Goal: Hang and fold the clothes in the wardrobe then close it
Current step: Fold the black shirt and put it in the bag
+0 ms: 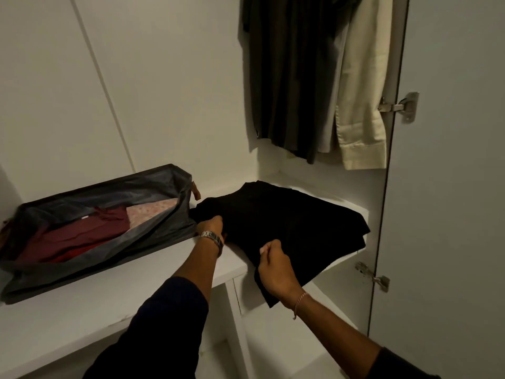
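The black garment (284,228) lies folded at the right end of the wardrobe shelf (109,310), its near corner hanging over the front edge; it looks soft, light and floppy, so it is best held at edges and corners. The left hand (211,224) grips its left edge beside the fabric box (90,225), while the right hand (274,262) pinches the cloth near the overhanging corner.

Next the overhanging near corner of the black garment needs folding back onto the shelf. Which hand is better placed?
The right hand. It already pinches the black garment by the corner hanging off the shelf. The left hand holds the far left edge beside the fabric bin.
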